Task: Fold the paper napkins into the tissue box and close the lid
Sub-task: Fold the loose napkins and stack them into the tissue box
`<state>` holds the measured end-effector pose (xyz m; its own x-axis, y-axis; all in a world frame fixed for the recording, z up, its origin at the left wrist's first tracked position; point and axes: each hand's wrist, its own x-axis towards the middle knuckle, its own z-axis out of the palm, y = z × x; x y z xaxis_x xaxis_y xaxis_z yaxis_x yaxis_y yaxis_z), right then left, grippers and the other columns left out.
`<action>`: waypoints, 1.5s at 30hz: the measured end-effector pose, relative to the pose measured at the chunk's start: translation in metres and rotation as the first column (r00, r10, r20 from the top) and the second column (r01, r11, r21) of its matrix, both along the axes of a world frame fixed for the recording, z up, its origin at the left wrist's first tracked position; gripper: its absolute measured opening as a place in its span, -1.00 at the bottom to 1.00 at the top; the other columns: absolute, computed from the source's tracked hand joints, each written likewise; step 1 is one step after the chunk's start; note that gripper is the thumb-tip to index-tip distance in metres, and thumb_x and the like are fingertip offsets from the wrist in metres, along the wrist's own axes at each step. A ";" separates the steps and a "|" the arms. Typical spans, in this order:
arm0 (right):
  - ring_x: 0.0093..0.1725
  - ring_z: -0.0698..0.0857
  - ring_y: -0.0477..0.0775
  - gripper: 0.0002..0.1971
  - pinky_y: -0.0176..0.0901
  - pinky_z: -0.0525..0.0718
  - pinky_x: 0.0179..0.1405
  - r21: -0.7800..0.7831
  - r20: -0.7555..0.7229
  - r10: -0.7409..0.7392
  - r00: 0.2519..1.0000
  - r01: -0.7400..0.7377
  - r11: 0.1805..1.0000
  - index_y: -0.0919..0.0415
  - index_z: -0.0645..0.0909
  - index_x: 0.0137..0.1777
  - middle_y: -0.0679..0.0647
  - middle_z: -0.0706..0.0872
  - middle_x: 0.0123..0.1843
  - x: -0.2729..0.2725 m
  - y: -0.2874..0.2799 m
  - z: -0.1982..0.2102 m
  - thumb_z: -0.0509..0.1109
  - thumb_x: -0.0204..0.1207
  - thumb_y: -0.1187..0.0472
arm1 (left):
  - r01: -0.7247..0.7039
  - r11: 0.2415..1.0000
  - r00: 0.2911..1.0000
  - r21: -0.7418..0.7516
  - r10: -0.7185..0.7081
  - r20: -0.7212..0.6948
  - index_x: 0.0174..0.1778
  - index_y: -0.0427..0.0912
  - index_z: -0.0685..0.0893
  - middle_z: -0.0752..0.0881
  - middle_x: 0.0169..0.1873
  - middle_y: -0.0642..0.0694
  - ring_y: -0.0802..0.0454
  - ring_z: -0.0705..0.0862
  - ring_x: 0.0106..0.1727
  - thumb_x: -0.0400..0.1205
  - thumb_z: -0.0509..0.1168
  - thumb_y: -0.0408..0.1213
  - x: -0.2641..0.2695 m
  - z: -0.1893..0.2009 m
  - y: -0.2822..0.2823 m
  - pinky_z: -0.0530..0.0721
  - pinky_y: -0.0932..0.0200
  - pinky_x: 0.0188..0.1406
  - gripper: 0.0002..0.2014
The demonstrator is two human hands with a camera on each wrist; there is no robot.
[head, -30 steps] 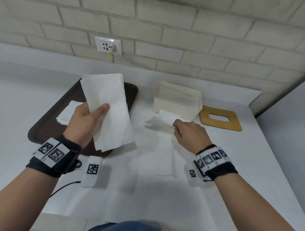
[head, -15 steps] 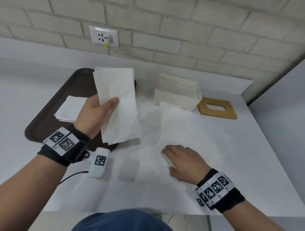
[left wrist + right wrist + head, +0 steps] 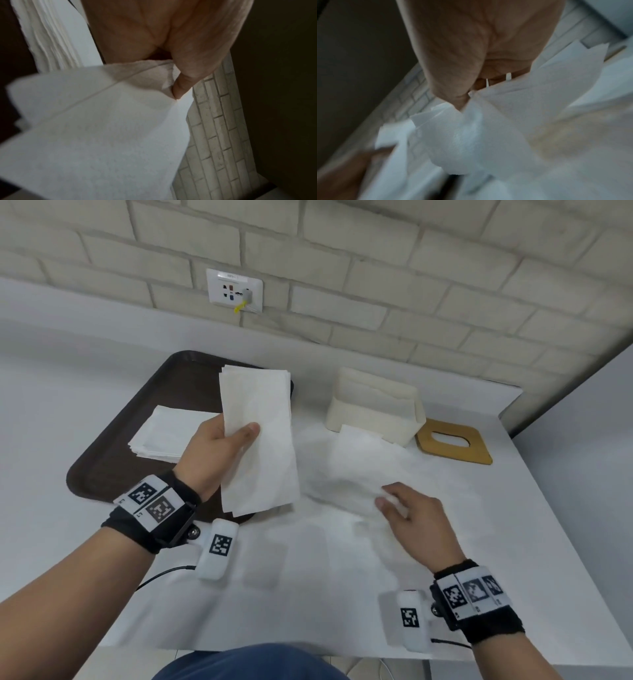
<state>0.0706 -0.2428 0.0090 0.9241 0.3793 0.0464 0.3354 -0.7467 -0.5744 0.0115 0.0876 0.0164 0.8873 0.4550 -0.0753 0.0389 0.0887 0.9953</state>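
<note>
Left hand [image 3: 212, 453], fingers and thumb clamped on folded napkins [image 3: 258, 440] (soft, rectangular, layered edges) above brown tray [image 3: 113, 460]. Right hand [image 3: 416, 518], fingers pinching crumpled loose napkin [image 3: 356, 470] on white surface [image 3: 308, 594]. Cream tissue box [image 3: 373, 412] lidless near wall; wooden lid [image 3: 452, 441] flat just beside.

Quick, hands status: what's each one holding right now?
Left hand: grip closed on a folded napkin stack, held above the tray.
Right hand: pinching the loose napkin on the table.

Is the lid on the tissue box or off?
Off. The wooden lid lies flat on the table to the right of the tissue box, whose top is open.
</note>
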 end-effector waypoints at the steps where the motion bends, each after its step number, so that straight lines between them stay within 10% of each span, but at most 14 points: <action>1: -0.20 0.69 -0.17 -0.99 -0.51 0.56 -0.17 0.127 -0.007 -0.053 0.999 0.053 0.990 -0.13 0.69 0.05 -0.26 0.77 -0.23 0.001 0.001 0.010 0.45 0.68 0.04 | -0.006 1.000 1.000 0.002 0.006 -0.016 0.09 -0.04 0.78 0.88 0.09 -0.05 -0.12 0.84 0.17 0.78 0.37 -0.26 0.001 -0.001 0.000 0.76 -0.10 0.26 -0.91; 4: -0.40 0.51 -0.05 -0.94 -0.19 0.56 -0.26 0.428 -0.058 -0.115 0.992 0.129 0.894 -0.07 0.75 -0.06 -0.06 0.62 -0.45 0.000 0.005 0.038 0.50 0.65 0.10 | -0.009 1.000 0.999 0.020 0.010 -0.052 0.04 -0.05 0.79 0.87 0.08 -0.11 -0.18 0.84 0.16 0.77 0.38 -0.24 0.008 -0.006 -0.004 0.75 -0.22 0.31 -0.92; 7: -0.12 0.78 0.08 -0.94 0.12 0.78 0.00 0.658 -0.136 -0.099 0.986 0.165 0.735 0.02 0.79 0.05 0.26 0.83 -0.15 -0.007 0.013 0.060 0.52 0.62 0.15 | 0.008 1.000 0.997 0.014 -0.007 -0.071 0.10 -0.12 0.80 0.88 0.06 -0.11 -0.21 0.84 0.15 0.76 0.39 -0.22 0.019 -0.010 -0.013 0.75 -0.28 0.30 -0.90; 12: 0.14 0.85 0.12 -0.88 0.02 0.82 0.18 0.847 -0.324 -0.003 0.946 0.292 0.445 0.20 0.76 0.10 0.14 0.89 0.10 -0.016 0.039 0.069 0.47 0.61 0.30 | 0.118 0.988 0.991 -0.103 -0.124 -0.058 0.17 -0.14 0.81 0.90 0.08 -0.09 -0.18 0.86 0.14 0.78 0.36 -0.22 0.032 -0.011 -0.047 0.73 -0.34 0.35 -0.84; 18: 0.06 0.88 0.14 -0.91 0.12 0.79 0.21 0.757 -0.394 -0.160 0.905 0.418 0.502 0.23 0.79 0.01 0.11 0.91 -0.03 -0.015 0.064 0.036 0.59 0.57 0.23 | 0.231 0.932 0.973 -0.280 -0.225 0.055 0.28 -0.12 0.81 0.84 0.27 -0.10 -0.14 0.77 0.38 0.73 0.27 -0.12 0.033 -0.012 -0.082 0.54 -0.31 0.59 -0.69; 22: -0.24 0.82 -0.13 -0.86 -0.23 0.73 -0.14 0.714 -0.332 -0.234 0.914 0.406 0.570 0.24 0.75 -0.10 -0.09 0.86 -0.28 -0.017 0.070 0.025 0.61 0.55 0.19 | 0.311 0.869 0.950 -0.386 -0.293 0.105 0.50 -0.05 0.68 0.75 0.43 -0.08 -0.08 0.68 0.51 0.77 0.18 0.18 0.030 -0.012 -0.089 0.45 -0.25 0.67 -0.49; 28: -0.11 0.88 0.01 -0.86 -0.18 0.77 -0.07 0.675 -0.371 -0.263 0.891 0.453 0.583 0.25 0.76 -0.06 0.04 0.90 -0.16 -0.022 0.075 0.018 0.62 0.54 0.19 | 0.338 0.889 0.940 -0.310 -0.299 0.167 0.54 0.01 0.61 0.76 0.43 -0.07 -0.09 0.71 0.48 0.69 0.24 0.34 0.025 -0.012 -0.092 0.55 -0.25 0.57 -0.38; 34: -0.10 0.86 -0.07 -0.81 -0.24 0.74 -0.11 0.676 -0.418 -0.245 0.875 0.480 0.559 0.24 0.77 -0.04 -0.01 0.89 -0.17 -0.025 0.074 0.024 0.61 0.55 0.11 | 0.244 0.963 0.964 -0.116 -0.229 0.133 0.42 0.02 0.70 0.83 0.29 0.02 -0.04 0.79 0.35 0.72 0.32 0.07 0.031 -0.022 -0.094 0.66 -0.32 0.46 -0.61; 41: 0.11 0.82 0.21 -0.54 0.42 0.65 0.41 0.688 -0.489 -0.190 0.852 0.510 0.517 0.43 0.63 0.02 0.36 0.81 0.12 -0.007 0.068 0.032 0.56 0.56 -0.04 | 0.340 0.935 0.938 -0.098 -0.330 0.103 0.42 -0.12 0.69 0.83 0.29 -0.02 -0.05 0.78 0.37 0.74 0.27 0.07 0.031 -0.026 -0.091 0.64 -0.32 0.49 -0.56; 45: 0.13 0.78 0.32 -0.58 0.33 0.66 0.41 0.741 -0.523 -0.132 0.842 0.526 0.417 0.57 0.57 0.12 0.39 0.81 0.13 -0.007 0.062 0.029 0.55 0.61 0.16 | 0.355 0.918 0.934 -0.174 -0.339 0.117 0.45 -0.17 0.67 0.82 0.32 -0.08 -0.09 0.77 0.39 0.75 0.26 0.02 0.031 -0.023 -0.091 0.62 -0.31 0.52 -0.55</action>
